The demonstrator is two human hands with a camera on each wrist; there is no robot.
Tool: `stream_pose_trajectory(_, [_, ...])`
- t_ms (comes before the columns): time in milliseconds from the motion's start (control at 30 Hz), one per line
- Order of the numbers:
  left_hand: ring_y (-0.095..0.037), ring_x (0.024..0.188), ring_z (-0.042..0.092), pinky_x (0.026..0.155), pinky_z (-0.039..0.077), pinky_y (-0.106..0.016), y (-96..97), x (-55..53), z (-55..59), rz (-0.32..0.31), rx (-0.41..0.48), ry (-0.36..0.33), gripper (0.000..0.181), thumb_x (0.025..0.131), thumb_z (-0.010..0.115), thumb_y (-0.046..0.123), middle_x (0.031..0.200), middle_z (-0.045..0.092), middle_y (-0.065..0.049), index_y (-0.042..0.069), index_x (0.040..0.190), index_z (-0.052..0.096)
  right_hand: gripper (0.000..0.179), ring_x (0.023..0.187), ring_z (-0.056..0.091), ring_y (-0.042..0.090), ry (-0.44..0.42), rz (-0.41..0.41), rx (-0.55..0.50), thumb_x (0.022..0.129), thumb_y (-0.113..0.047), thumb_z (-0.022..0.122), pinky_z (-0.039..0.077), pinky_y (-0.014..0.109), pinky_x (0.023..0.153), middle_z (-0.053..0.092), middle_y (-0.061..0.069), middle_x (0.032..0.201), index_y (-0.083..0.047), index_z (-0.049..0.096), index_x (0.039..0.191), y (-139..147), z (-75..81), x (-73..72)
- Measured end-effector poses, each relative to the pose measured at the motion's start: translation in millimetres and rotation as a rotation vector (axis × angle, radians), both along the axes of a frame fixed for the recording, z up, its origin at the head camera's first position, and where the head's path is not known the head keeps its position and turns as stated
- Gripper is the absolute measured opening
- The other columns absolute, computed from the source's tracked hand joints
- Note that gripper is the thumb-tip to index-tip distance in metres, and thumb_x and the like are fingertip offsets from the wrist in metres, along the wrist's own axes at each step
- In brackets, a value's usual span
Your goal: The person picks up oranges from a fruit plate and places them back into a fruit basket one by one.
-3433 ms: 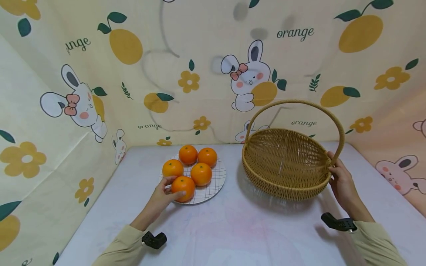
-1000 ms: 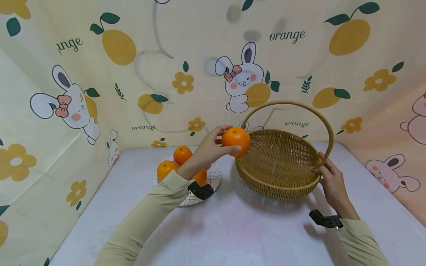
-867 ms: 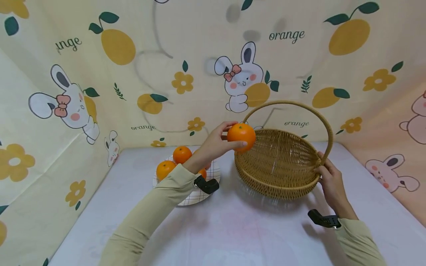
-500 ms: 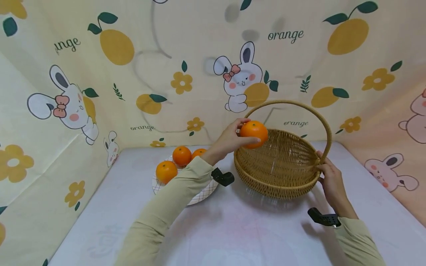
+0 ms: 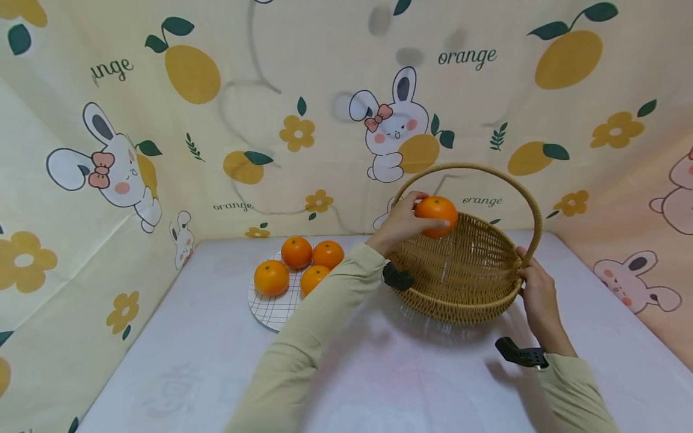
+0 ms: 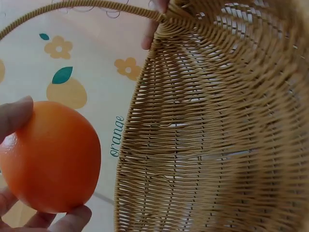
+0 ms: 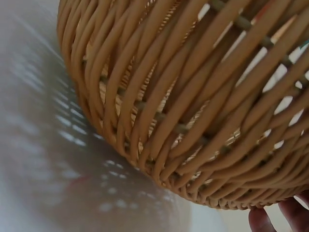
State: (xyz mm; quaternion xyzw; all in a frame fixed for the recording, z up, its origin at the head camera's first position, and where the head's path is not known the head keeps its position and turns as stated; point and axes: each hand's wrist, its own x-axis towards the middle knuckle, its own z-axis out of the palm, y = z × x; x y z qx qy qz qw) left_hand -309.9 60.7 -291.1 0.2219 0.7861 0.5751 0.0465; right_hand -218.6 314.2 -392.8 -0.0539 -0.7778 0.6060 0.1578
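Observation:
In the head view, my left hand [image 5: 405, 221] grips an orange [image 5: 436, 216] beneath the arched handle of a wicker basket [image 5: 455, 305], over its left side. The left wrist view has this orange [image 6: 53, 157] between thumb and fingers, with the woven basket wall [image 6: 207, 121] beside it. My right hand [image 5: 538, 291] holds the basket's right end, where the handle meets the rim; fingertips [image 7: 261, 220] show at the rim in the right wrist view. No fruit shows in the visible part of the basket. Several more oranges [image 5: 271, 278] sit on a round plate [image 5: 271, 314] at the left.
My left sleeve [image 5: 303, 349] crosses in front of the plate and hides its right part. A white table [image 5: 178, 337] lies under everything. Behind it hangs a cloth backdrop [image 5: 335, 66] printed with rabbits, fruit and flowers.
My left hand has lifted the front orange off the plate and carried it right, lately from the basket's left rim to over its opening. The right hand keeps its hold on the basket.

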Motion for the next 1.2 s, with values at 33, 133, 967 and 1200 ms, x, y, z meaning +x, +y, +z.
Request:
stream_pose_trajectory(33, [-0.017, 0.097, 0.054, 0.078, 0.045, -0.026, 2.8, -0.5, 0.5, 0.007, 0.004, -0.001, 0.065, 0.082, 0.077, 0.022, 0.119, 0.054, -0.008, 0.009, 0.138, 0.046, 0.053, 0.141, 0.020, 0.019, -0.002, -0.004, -0.009, 0.102, -0.017, 0.022, 0.020, 0.056, 0.110, 0.020, 0.005, 0.158, -0.006, 0.023, 0.153, -0.5, 0.1, 0.0])
stream_pose_trajectory(133, [-0.017, 0.096, 0.055, 0.078, 0.045, -0.026, 11.3, -4.2, 0.6, 0.037, 0.009, -0.007, 0.065, 0.082, 0.078, 0.023, 0.118, 0.056, -0.008, 0.009, 0.137, 0.046, 0.052, 0.143, 0.018, 0.020, -0.006, -0.008, -0.031, 0.102, -0.017, 0.022, 0.018, 0.056, 0.110, 0.019, 0.005, 0.159, -0.007, 0.023, 0.153, -1.1, 0.0, -0.4])
stream_pose_trajectory(967, [-0.025, 0.108, 0.056, 0.087, 0.047, -0.034, 76.1, -31.1, -44.8, 0.153, -0.209, -0.136, 0.065, 0.076, 0.084, 0.015, 0.122, 0.057, -0.010, 0.012, 0.131, 0.051, 0.051, 0.136, 0.029, 0.022, 0.011, 0.027, -0.143, 0.100, -0.010, 0.031, 0.042, 0.013, 0.082, 0.022, 0.014, 0.157, -0.001, 0.027, 0.151, 5.0, 5.2, -2.4])
stream_pose_trajectory(1200, [-0.027, 0.104, 0.054, 0.083, 0.050, -0.040, 76.9, -35.8, -50.1, -0.106, -0.220, -0.249, 0.059, 0.081, 0.078, 0.004, 0.124, 0.052, -0.011, 0.012, 0.133, 0.050, 0.051, 0.137, 0.028, 0.023, 0.009, 0.033, -0.104, 0.101, -0.012, 0.031, 0.043, 0.013, 0.082, 0.023, 0.015, 0.156, -0.001, 0.029, 0.150, 5.7, 3.9, -0.7])
